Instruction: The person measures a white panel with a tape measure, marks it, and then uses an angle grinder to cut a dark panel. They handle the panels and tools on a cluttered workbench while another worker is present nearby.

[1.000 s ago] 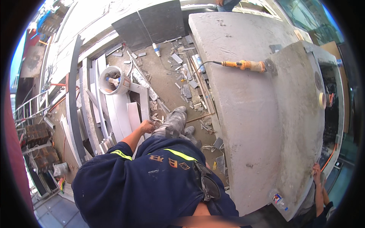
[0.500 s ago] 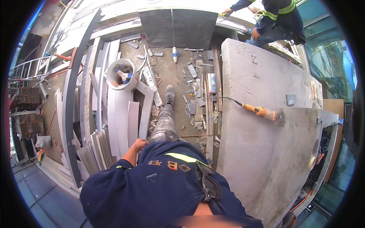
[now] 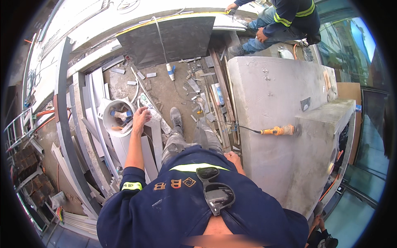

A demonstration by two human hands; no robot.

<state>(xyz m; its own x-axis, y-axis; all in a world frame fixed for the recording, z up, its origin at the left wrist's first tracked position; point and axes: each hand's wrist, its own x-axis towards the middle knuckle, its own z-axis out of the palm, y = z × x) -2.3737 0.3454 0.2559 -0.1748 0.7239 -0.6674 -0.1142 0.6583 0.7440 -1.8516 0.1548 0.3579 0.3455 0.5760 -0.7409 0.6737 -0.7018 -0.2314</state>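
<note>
My left hand (image 3: 142, 120) is raised beside a white bucket (image 3: 108, 120), with its fingers apart and nothing in them. Blue, white and orange odds and ends, too jumbled to name, lie inside the bucket. Low by my right hip is my right hand (image 3: 235, 160), its fingers loosely curled, with no object showing in it. Closest on that side is a big pale concrete-like block (image 3: 264, 97). On the block lies an orange angle grinder (image 3: 278, 130), its dark cable running off the left edge.
A co-worker (image 3: 289, 18) holds a yellow tape measure (image 3: 178, 16) stretched above a dark panel (image 3: 173, 39). Stone offcuts (image 3: 193, 85) and a blue-white plug connector (image 3: 170, 72) litter the floor. Long slabs (image 3: 66, 120) stand at left. Another person's hands (image 3: 317, 223) show lower right.
My left hand has risen from my thigh toward the bucket, and my right hand has come into view. My view has shifted. The co-worker's tape now spans the panel.
</note>
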